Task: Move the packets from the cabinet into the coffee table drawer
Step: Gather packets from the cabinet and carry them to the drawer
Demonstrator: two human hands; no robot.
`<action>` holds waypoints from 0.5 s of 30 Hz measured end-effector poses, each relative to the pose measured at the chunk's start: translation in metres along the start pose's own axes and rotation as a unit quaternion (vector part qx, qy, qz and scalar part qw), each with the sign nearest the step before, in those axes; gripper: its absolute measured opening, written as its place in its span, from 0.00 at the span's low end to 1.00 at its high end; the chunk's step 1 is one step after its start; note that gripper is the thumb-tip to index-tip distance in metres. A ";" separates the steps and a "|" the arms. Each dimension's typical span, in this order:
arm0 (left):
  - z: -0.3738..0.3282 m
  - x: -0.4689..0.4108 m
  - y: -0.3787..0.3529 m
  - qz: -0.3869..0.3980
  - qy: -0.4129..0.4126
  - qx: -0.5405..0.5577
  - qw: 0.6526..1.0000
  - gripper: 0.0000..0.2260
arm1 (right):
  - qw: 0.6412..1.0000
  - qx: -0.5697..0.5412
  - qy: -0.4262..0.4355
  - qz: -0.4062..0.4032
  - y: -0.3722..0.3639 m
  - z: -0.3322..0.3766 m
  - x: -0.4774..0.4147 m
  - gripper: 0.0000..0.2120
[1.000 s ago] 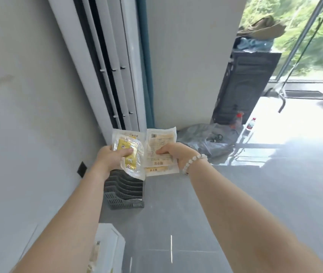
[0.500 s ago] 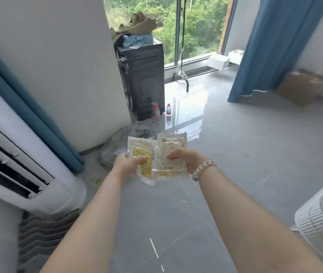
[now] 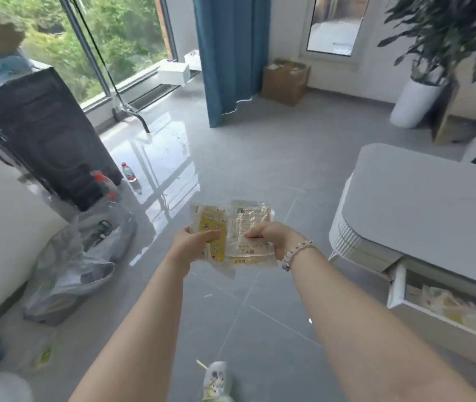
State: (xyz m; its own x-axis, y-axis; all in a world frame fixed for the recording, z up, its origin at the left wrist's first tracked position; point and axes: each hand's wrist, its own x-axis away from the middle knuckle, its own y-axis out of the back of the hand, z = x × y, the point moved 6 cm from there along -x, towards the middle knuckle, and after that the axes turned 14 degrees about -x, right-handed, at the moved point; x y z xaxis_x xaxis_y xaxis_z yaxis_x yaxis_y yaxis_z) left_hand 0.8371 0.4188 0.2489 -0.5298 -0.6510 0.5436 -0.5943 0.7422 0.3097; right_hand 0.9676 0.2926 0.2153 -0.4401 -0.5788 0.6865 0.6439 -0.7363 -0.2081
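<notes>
Floor (image 3: 231, 158) is separating packets (image 3: 252, 219) from the drawer (image 3: 394, 285); left hand (image 3: 193, 243) and right hand (image 3: 273, 236) are pinching them; one could be slipping free.

Printed labels on the packets (image 3: 249, 224) (all blurred), none legible

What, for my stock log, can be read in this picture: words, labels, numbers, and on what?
No text can be quoted.
Yellow packet: dark marks on its label, too blurred.
Clear packet: code patch, small print, red characters, all too blurred.
Bottle: red label, too small.
Drawer packets: too blurred.
</notes>
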 end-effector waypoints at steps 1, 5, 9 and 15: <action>-0.003 -0.005 -0.014 0.017 0.001 -0.009 1.000 0.14 | 1.000 -0.009 0.002 -0.012 0.014 -0.001 -0.002 0.07; -0.019 -0.019 -0.061 0.088 -0.003 -0.047 0.995 0.10 | 0.996 -0.060 0.003 -0.065 0.064 -0.008 -0.006 0.03; -0.050 -0.037 -0.100 0.153 -0.031 -0.091 0.984 0.06 | 0.986 -0.123 0.014 -0.112 0.098 -0.002 0.001 0.08; -0.086 -0.047 -0.165 0.227 -0.064 -0.116 0.965 0.05 | 0.959 -0.193 0.052 -0.203 0.164 0.011 0.013 0.07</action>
State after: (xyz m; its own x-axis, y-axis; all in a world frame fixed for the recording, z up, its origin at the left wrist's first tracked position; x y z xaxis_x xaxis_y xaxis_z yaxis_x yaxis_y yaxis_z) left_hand 1.0125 0.3405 0.2397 -0.7834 -0.2535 0.5675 -0.1400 0.9615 0.2363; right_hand 1.0742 0.1683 0.1972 -0.6780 -0.2350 0.6965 0.1369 -0.9713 -0.1945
